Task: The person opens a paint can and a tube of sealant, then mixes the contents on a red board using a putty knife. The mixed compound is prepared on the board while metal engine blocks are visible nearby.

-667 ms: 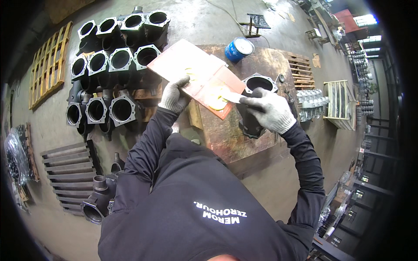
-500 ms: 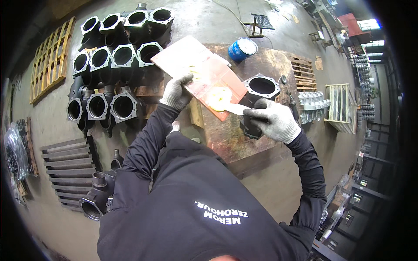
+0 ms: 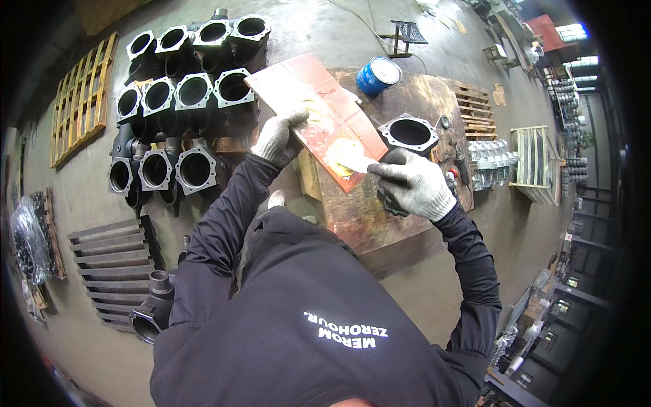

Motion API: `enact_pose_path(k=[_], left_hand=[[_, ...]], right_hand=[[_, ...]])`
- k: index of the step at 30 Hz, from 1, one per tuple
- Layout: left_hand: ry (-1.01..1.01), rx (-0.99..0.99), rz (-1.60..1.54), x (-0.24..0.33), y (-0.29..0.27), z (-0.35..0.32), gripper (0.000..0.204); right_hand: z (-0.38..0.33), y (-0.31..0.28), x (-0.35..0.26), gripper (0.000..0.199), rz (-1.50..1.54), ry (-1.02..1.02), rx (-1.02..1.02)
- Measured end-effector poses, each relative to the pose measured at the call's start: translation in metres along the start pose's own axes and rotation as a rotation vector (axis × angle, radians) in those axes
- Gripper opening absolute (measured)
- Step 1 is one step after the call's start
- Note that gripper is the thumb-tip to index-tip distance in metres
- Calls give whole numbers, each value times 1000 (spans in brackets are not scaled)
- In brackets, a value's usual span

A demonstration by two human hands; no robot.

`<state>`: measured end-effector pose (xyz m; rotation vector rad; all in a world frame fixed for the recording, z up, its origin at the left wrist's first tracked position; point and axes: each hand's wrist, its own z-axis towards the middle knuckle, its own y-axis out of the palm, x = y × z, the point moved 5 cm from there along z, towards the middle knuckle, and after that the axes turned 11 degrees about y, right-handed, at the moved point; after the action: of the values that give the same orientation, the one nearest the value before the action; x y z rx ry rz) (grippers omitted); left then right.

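Observation:
My left hand (image 3: 279, 139), in a light knit glove, grips the left edge of a flat reddish board (image 3: 329, 108) tilted in front of me. Pale yellow paste (image 3: 341, 154) lies in a mound near the board's lower corner, with a thinner smear higher up. In my right hand (image 3: 415, 182), gloved with dark fingertips, is a putty knife (image 3: 357, 163), its pale blade in the paste. Just beyond that hand a black metal casting (image 3: 409, 133) with a round flanged opening stands on the worktable (image 3: 363, 224); my hand hides part of its body.
A blue can (image 3: 378, 76) stands at the table's far edge. Several similar black castings (image 3: 193, 91) fill rows to the left. A slatted dark rack (image 3: 112, 271) and another casting (image 3: 152, 308) lie at lower left. Wooden pallets (image 3: 85, 98) and a crate (image 3: 534, 156) stand farther out.
My right hand and the putty knife have shifted slightly left, with the blade deeper in the paste mound. The board has moved slightly right in my left hand.

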<state>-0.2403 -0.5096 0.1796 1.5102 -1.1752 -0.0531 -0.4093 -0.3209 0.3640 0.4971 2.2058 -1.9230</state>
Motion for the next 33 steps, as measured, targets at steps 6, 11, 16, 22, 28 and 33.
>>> enact_pose_path(k=[6, 11, 16, 22, 28, 33], left_hand=[[-8, -50, 56, 5, 12, -4, 43], [-45, -67, 43, 0, 21, -2, 41], [-25, -62, 29, 1, 21, -2, 39], [-35, -188, 48, 3, 26, -1, 35], [-26, -168, 46, 2, 26, -3, 34], [-12, -119, 56, 3, 20, -3, 31]], right_hand=[[-7, 4, 10, 32, -28, 109, -92], [-8, -1, 6, 34, 15, 39, 12], [-15, 4, 4, 34, 26, 74, -58], [-20, -2, 7, 26, 25, 145, 48], [-21, -3, -2, 34, 4, 44, 25], [-23, -5, 5, 31, -73, 282, -24]])
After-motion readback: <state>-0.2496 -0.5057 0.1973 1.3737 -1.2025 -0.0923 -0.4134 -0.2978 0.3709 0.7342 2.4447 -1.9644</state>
